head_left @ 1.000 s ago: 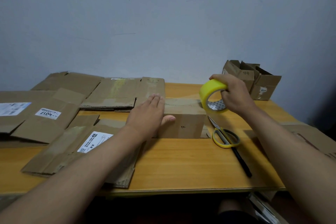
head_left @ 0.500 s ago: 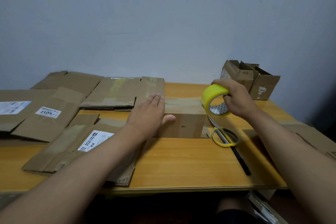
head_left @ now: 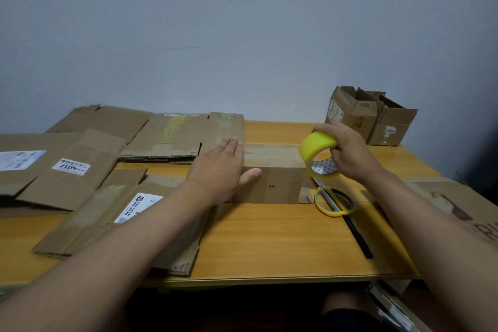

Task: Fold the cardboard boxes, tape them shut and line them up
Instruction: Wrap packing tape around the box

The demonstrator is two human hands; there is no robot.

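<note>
A small folded cardboard box point(head_left: 277, 181) stands in the middle of the wooden table point(head_left: 269, 240). My left hand point(head_left: 221, 167) lies flat on its left end, fingers straight on top and thumb against the front face. My right hand point(head_left: 347, 151) grips a yellow tape roll point(head_left: 318, 156) held on edge at the box's right end. Two folded boxes point(head_left: 372, 116) with open top flaps stand side by side at the back right corner. Several flattened boxes point(head_left: 94, 170) cover the left half of the table.
Yellow-handled scissors point(head_left: 334, 202) lie just right of the box, with a black pen point(head_left: 358, 237) running toward the front edge. A large flat cardboard sheet point(head_left: 458, 202) hangs off the right side. The wall stands close behind the table.
My right hand has lowered the tape roll down along the right end of the box. My left hand has stayed flat on the box.
</note>
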